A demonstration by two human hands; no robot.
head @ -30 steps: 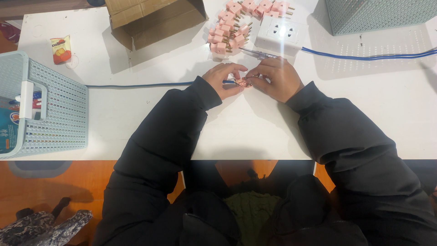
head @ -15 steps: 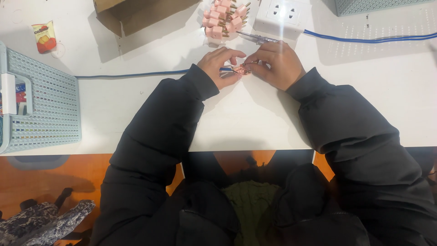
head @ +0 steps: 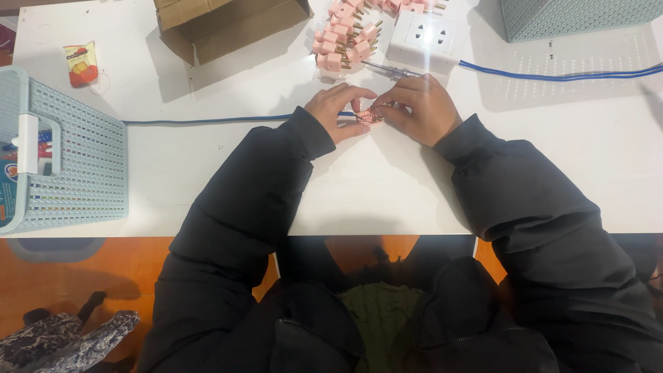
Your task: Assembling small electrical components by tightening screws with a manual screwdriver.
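My left hand (head: 336,110) and my right hand (head: 418,109) meet over the white table (head: 207,173), both pinched on a small pink plug (head: 370,115) with bare copper wire ends. A blue cable (head: 207,121) runs from the plug off to the left. Just beyond my right hand lies a thin screwdriver (head: 388,69). A pile of several pink plugs (head: 345,43) with brass pins sits behind my hands, beside a white power socket block (head: 424,40).
An open cardboard box (head: 228,24) stands at the back. A pale blue perforated basket (head: 65,166) sits at the left edge, another (head: 573,15) at the back right. A second blue cable (head: 559,74) leads right from the socket block. A small snack packet (head: 79,63) lies far left.
The view shifted slightly; my hands stay together on the plug, with only small finger movements.
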